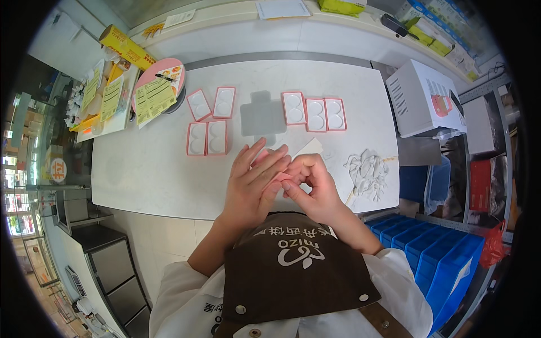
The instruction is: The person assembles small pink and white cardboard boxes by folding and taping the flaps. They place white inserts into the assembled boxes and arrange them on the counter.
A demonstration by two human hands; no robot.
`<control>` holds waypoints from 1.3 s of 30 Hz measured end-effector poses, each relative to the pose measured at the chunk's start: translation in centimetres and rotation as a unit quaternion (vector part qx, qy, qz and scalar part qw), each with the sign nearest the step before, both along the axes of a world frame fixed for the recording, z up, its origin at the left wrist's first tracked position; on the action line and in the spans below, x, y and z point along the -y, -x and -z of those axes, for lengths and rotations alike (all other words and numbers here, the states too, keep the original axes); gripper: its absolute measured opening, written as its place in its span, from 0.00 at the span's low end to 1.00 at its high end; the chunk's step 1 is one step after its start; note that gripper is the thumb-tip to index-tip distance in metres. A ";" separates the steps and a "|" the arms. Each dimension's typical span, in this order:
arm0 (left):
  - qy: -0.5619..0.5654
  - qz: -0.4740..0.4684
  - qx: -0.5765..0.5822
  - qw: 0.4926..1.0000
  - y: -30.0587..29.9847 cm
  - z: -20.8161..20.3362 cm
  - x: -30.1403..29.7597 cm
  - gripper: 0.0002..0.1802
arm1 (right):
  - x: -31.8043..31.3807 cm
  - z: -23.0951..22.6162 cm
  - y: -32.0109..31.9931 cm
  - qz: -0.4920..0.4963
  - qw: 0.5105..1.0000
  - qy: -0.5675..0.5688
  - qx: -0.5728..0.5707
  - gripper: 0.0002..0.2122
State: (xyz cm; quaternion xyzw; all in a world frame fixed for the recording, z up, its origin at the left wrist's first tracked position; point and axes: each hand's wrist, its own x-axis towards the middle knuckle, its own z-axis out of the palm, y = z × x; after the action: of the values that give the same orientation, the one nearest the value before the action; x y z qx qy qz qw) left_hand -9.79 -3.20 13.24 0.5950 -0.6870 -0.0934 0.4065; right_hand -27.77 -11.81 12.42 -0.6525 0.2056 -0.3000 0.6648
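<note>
Above the table's near edge, my left hand point(252, 179) and my right hand point(311, 183) come together around a pink card piece point(284, 177). The fingers of both hands are bent against it and hide most of its shape. A white flap point(310, 147) shows just beyond my right hand; whether it joins the pink card I cannot tell. Past my hands lies a flat, grey, cross-shaped sheet point(262, 116). Pink-rimmed shallow boxes with white two-round inserts stand on both sides of it: several on the left point(217, 138), three on the right point(315, 115).
Crumpled white stuff point(367, 173) lies on the white table point(141, 163) at right. At the back left is a pink round board point(152, 93) with yellow papers and a pen. A white appliance point(422, 98) stands at right, above blue crates point(434, 253) lower down.
</note>
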 end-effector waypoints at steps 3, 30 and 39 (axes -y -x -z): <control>-0.004 -0.024 -0.048 0.999 -0.4 -0.2 -0.1 0.23 | -0.1 -0.9 -0.4 0.052 0.997 -0.048 0.004 0.12; -0.145 -0.034 -0.482 0.863 -0.6 -0.2 0.0 0.26 | -0.1 0.2 0.4 -0.056 0.987 -0.120 0.096 0.13; -0.276 0.069 -0.458 0.843 0.8 4.6 0.7 0.31 | 0.3 -0.5 3.6 -0.022 0.996 -0.071 0.040 0.14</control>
State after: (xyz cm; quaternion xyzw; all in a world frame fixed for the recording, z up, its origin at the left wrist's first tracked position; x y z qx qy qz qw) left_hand -10.57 -3.91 8.62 0.5231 -0.4081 -0.5683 0.4866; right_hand -31.35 -12.12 12.93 -0.5960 0.1855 -0.2959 0.7231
